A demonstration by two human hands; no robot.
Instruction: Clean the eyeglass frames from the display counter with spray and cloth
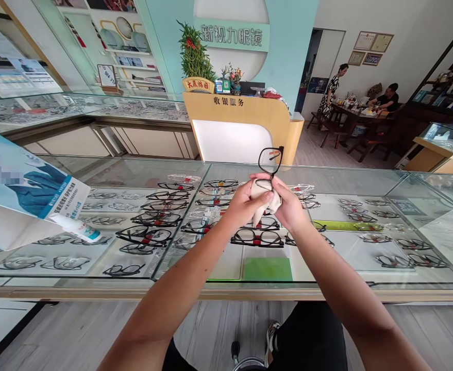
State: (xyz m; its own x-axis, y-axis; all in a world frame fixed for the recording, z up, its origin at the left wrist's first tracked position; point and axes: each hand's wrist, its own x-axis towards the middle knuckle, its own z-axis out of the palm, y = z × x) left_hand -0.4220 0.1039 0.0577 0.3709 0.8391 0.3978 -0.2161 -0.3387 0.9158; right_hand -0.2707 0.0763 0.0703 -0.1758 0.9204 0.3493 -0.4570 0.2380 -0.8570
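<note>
Over the glass counter, my two hands are close together around a pair of black-framed eyeglasses (270,161). The eyeglasses are turned on end, one lens sticking up above my fingers and the other partly covered by a cream cloth (257,190). My left hand (241,205) is closed, its thumb pressing the cloth against the lower lens. On the other side, my right hand (290,207) is closed around the frame and part of the cloth. My fingers hide some of the lower lens and the frame's arms.
Several rows of eyeglasses (149,219) lie inside the glass display counter (211,282). A small white bottle (80,228) and a blue-and-white box (36,190) stand on top at the left. Beyond are a wooden cashier desk (245,111) and two people at a table (359,111).
</note>
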